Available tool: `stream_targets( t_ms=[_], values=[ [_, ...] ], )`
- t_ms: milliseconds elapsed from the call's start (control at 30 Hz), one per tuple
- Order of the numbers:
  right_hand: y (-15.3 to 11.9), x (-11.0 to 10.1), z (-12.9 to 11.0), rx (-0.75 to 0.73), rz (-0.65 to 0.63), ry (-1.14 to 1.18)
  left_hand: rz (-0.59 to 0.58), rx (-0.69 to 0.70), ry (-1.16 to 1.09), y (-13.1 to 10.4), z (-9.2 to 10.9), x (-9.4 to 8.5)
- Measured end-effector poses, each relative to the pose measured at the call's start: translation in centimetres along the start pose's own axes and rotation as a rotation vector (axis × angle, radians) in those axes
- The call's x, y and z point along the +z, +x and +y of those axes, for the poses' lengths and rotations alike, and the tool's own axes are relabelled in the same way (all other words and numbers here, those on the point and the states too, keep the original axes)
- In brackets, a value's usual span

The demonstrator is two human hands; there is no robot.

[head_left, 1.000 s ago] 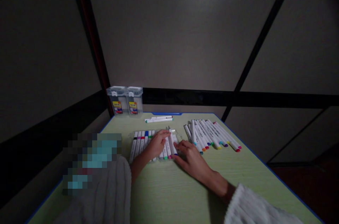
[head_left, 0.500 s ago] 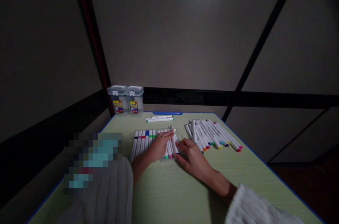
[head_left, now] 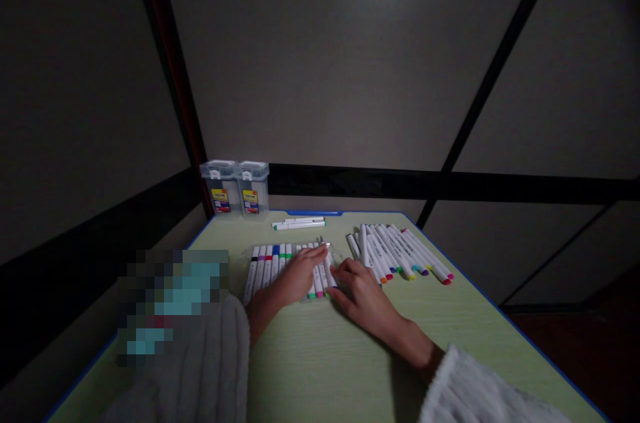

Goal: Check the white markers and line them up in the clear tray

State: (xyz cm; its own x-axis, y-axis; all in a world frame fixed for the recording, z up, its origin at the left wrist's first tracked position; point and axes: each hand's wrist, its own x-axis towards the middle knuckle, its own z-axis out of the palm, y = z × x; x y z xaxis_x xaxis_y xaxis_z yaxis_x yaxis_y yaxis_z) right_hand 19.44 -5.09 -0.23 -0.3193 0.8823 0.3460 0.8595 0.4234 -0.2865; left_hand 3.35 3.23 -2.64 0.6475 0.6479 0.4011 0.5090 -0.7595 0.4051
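A row of white markers with coloured ends lies side by side in a clear plastic case. My left hand lies flat across this row, fingers stretched to the right and fingertips near the upper ends of the last markers. At the row's right end, my right hand has bent fingers, with thumb and index finger apart. They are beside the last marker, whose purple end shows by the thumb. Part of the row is hidden under my left hand.
A loose pile of white markers lies to the right. Several more markers lie at the back. Two clear lidded boxes stand at the table's far left corner. A blurred patch covers something on the left.
The view has shifted slightly. Beside my right thumb, the last marker's lower end sits a little further right, and a green end now shows next to it. Both hands stay nearly in place.
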Motion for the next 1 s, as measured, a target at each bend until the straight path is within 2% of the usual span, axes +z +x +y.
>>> stream_targets(
  t_ms=[200,667,1000],
  values=[
    [0.0,-0.8,-0.4,-0.049,-0.054,-0.061,-0.020,-0.012,0.068,-0.1,-0.2,0.2],
    [0.0,-1.0,0.6,-0.070,-0.102,0.000,-0.078,-0.044,0.094,-0.1,0.9,-0.5],
    [0.0,-0.7,0.3,-0.083,-0.052,-0.031,-0.071,-0.043,0.076,-0.2,0.7,-0.4]
  ],
)
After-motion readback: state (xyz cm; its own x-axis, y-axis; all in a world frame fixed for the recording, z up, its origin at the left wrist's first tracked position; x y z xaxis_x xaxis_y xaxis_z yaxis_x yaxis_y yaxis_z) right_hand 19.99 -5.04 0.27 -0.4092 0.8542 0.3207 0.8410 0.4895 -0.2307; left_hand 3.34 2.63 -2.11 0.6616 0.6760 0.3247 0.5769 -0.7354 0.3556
